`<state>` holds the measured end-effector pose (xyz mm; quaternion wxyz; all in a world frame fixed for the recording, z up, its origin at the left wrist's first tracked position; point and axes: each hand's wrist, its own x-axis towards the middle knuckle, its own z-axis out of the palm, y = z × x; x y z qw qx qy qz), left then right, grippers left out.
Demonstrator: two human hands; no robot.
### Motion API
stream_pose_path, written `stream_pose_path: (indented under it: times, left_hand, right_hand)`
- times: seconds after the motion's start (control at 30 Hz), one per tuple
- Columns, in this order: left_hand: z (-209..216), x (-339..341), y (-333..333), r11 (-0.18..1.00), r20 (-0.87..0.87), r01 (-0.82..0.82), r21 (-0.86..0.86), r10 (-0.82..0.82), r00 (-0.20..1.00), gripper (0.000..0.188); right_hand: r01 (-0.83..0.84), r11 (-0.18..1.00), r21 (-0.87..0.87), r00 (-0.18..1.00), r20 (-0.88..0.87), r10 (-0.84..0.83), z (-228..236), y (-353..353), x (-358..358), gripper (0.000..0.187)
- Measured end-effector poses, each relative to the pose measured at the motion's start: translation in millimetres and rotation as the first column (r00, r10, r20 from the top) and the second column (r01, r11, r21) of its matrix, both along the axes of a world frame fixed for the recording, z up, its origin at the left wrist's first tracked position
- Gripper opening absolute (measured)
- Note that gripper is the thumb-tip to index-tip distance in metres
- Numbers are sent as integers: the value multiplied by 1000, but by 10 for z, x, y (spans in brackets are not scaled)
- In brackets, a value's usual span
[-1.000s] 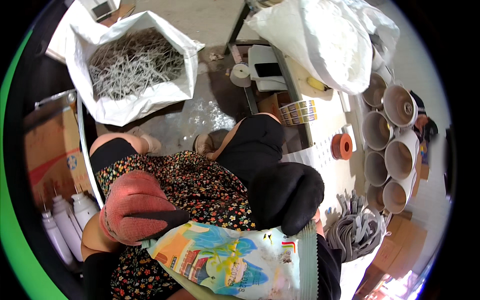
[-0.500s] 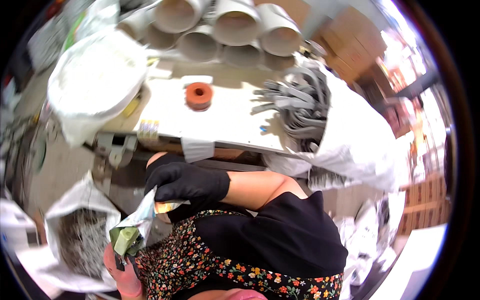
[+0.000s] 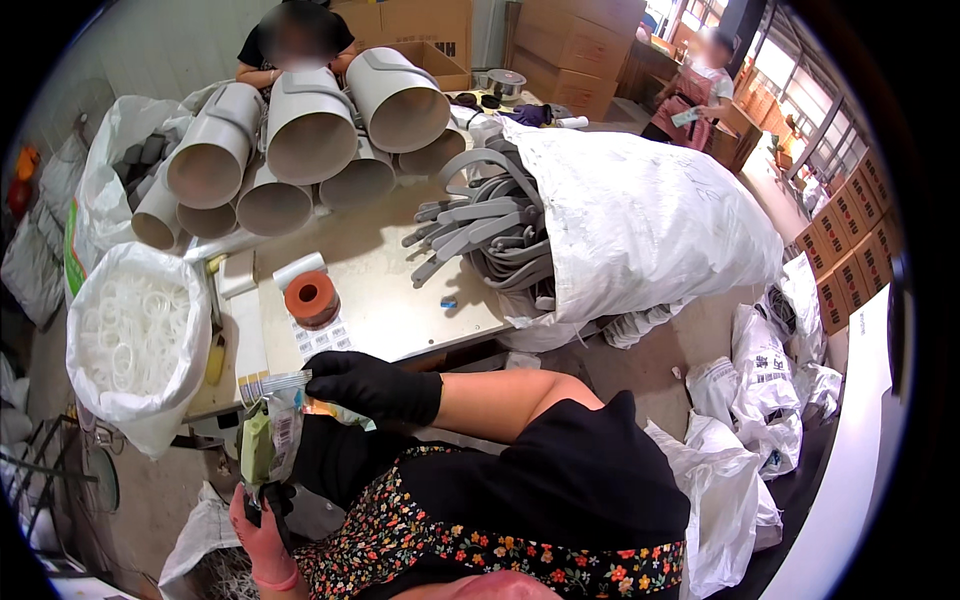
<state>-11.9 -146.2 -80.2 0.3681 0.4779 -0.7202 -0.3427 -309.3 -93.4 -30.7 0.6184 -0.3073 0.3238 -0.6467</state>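
Note:
Over the front of the table, my right hand (image 3: 370, 388) in a black glove is closed on the upper edge of a crinkled, partly clear plastic packet (image 3: 290, 430). A flat green piece (image 3: 256, 445) shows at the packet's left side; I cannot make out what it is. Below, my left hand (image 3: 262, 535), in a pink glove with black at the fingers, is closed at the packet's lower end. Its fingertips are partly hidden. A red-orange tape roll (image 3: 312, 300) stands on the white table (image 3: 385, 270) beyond my right hand.
White pipes (image 3: 312, 140) are stacked at the back. A bag of clear rings (image 3: 140, 335) stands left. Grey curved handles (image 3: 490, 225) spill from a large white sack (image 3: 650, 220). One person (image 3: 295, 45) sits behind the pipes; another (image 3: 695, 90) stands far right. Cartons (image 3: 850, 240) line the right.
My view has tilted up, bringing two people and the whole pipe stack into sight. The packet now stands more upright between my hands, with its green piece showing more.

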Motion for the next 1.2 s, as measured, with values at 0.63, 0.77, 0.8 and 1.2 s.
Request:
stream_pose_path:
  times: [0.63,0.77,0.8,1.2]
  left_hand:
    - [29,-160,23,986,87,60,-157,-47,995,46]
    - [75,-160,20,976,122,65,-209,-40,992,47]
    - [75,-154,20,976,125,68,-208,-42,991,47]
    - [149,-112,136,982,-34,84,-169,-91,995,45]
  right_hand:
    - [50,998,-36,998,42,-48,-112,39,-176,20]
    - [27,998,-65,999,26,-26,-88,37,-186,21]
    - [22,998,-67,1000,16,-21,-72,50,-181,21]
    - [-13,996,-87,970,-241,-9,275,172,-314,25]
